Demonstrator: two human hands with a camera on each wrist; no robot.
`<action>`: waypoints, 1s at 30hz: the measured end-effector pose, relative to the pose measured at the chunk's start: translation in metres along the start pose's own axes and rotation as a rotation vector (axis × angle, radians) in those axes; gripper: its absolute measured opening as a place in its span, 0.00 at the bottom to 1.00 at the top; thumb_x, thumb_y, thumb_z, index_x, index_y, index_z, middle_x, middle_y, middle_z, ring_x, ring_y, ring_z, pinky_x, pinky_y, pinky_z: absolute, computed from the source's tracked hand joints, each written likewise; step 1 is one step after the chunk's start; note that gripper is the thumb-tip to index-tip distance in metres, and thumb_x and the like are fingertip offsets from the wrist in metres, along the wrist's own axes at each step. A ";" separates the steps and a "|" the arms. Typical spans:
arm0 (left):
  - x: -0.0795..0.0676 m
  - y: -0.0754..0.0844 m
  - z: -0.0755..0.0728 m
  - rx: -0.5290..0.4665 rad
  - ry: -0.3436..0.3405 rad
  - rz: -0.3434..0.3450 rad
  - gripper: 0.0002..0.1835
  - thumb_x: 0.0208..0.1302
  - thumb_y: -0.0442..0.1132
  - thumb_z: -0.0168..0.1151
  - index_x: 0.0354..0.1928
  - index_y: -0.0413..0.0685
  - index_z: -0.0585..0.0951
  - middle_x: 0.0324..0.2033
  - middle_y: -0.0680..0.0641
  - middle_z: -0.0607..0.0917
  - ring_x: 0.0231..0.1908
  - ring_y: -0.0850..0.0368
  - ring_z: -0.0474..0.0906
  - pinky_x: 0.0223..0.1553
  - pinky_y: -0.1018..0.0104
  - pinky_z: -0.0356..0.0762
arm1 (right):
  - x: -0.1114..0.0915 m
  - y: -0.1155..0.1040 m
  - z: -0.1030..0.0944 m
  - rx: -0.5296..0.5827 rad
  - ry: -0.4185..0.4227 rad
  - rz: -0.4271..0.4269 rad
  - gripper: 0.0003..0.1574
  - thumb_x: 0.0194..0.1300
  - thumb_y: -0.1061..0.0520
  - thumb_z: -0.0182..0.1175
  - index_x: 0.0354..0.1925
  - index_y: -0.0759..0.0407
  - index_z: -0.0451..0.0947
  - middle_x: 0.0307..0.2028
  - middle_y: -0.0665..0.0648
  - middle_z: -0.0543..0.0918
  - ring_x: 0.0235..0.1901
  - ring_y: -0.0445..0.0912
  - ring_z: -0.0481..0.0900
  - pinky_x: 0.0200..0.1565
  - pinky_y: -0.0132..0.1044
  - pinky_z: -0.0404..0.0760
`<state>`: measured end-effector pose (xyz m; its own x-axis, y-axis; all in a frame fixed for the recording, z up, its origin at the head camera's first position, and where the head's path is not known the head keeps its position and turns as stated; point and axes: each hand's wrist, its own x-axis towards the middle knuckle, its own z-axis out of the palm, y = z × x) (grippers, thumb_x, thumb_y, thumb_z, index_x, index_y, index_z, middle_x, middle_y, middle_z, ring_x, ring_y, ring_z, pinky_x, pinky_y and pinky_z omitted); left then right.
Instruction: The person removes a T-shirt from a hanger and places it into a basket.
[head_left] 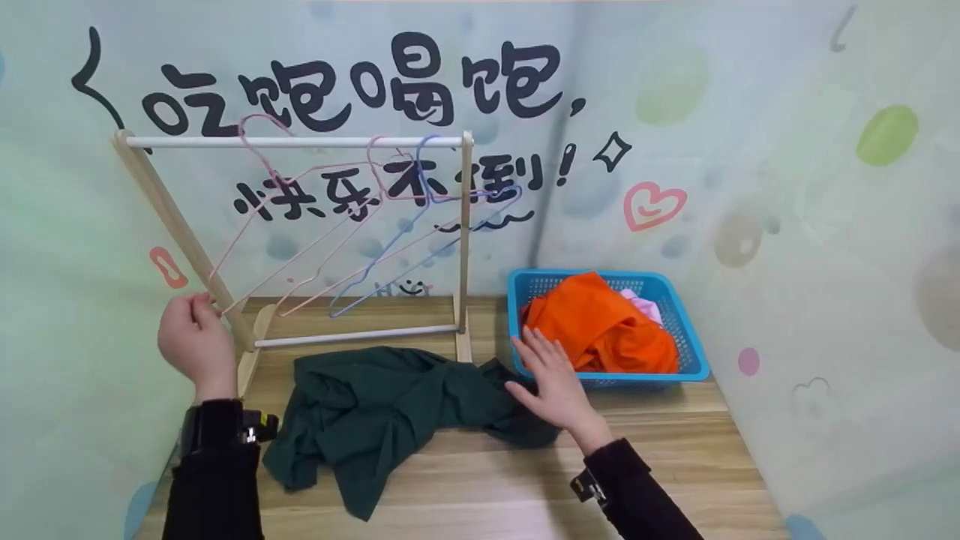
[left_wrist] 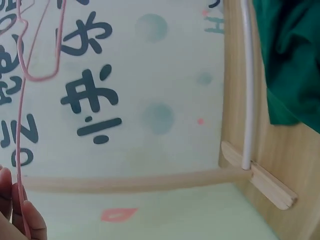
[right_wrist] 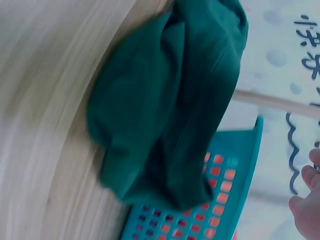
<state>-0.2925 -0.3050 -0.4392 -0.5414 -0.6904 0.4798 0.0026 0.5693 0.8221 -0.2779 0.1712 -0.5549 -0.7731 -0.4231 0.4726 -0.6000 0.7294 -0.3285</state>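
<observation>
At the left post of the rack, my left hand [head_left: 199, 345] pinches the lower end of a pink wire hanger [left_wrist: 42, 78] between thumb and fingers. That hanger's hook is over the white top bar [head_left: 322, 142]. My right hand [head_left: 555, 386], fingers spread, is above the right end of a crumpled dark green cloth [head_left: 367, 412], by the near left corner of a blue basket [head_left: 645, 377]. Nothing is held in it. The green cloth lies bunched on the table in front of the rack, its exact kind unclear.
Another pink hanger [head_left: 383, 193] and a blue hanger [head_left: 429, 196] hang toward the bar's right end. In the basket lie an orange cloth [head_left: 585, 315] and a pale pink one [head_left: 643, 306]. A printed backdrop [head_left: 787, 262] stands behind and beside the wooden table [head_left: 675, 465].
</observation>
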 end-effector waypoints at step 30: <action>-0.055 -0.042 0.007 0.113 -0.262 0.073 0.41 0.70 0.53 0.59 0.73 0.35 0.56 0.59 0.26 0.72 0.60 0.28 0.67 0.58 0.36 0.63 | -0.005 -0.029 0.070 0.078 -0.252 0.093 0.55 0.61 0.39 0.68 0.77 0.52 0.55 0.76 0.61 0.54 0.73 0.61 0.54 0.66 0.58 0.63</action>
<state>-0.2687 -0.2875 -0.5027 -0.7421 -0.5154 0.4285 -0.0364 0.6694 0.7420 -0.2715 0.1148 -0.6050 -0.8465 -0.4839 0.2219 -0.5305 0.7321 -0.4273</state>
